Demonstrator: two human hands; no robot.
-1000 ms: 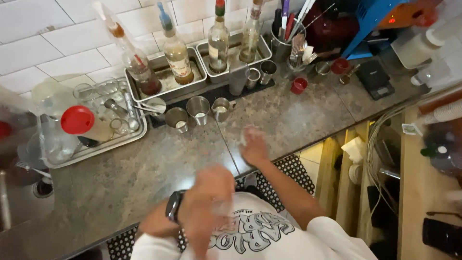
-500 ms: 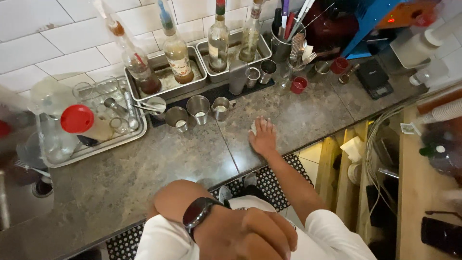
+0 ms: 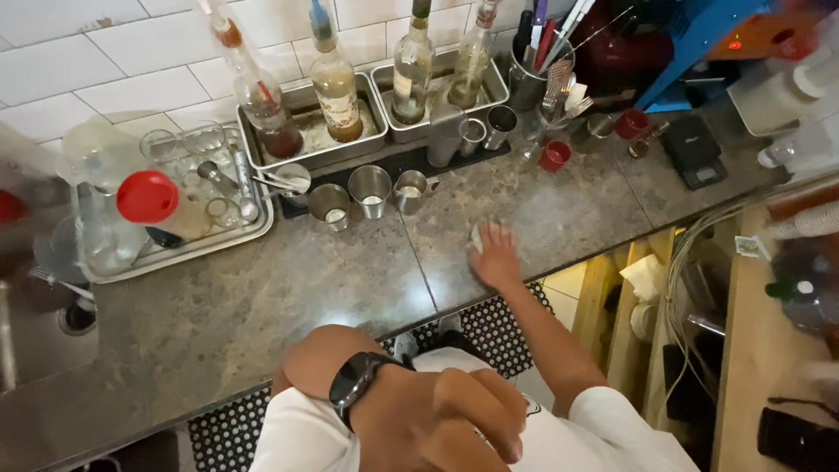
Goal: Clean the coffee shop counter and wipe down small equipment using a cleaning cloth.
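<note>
The right hand point(image 3: 496, 255) is laid palm down on the grey stone tabletop point(image 3: 262, 297), its fingers spread and pressed on a small white cloth point(image 3: 477, 238), of which only a corner is seen at the fingertips; whether the cloth is gripped or merely covered cannot be told. The left hand point(image 3: 454, 428) is held close under the camera against the white shirt point(image 3: 301, 437), its fingers curled loosely inward with nothing seen in them, and a dark wristwatch point(image 3: 358, 385) is worn on its wrist. Just beyond the right hand, three small steel cups point(image 3: 370, 190) are lined up on a black mat along the back of the tabletop. Behind them, syrup bottles point(image 3: 336, 83) are stood upright in two steel trays point(image 3: 306, 140) against the white tiled wall. To the left, a steel tray point(image 3: 175, 253) of glassware is set, with a red-capped bottle point(image 3: 153, 203) lying in it
</note>
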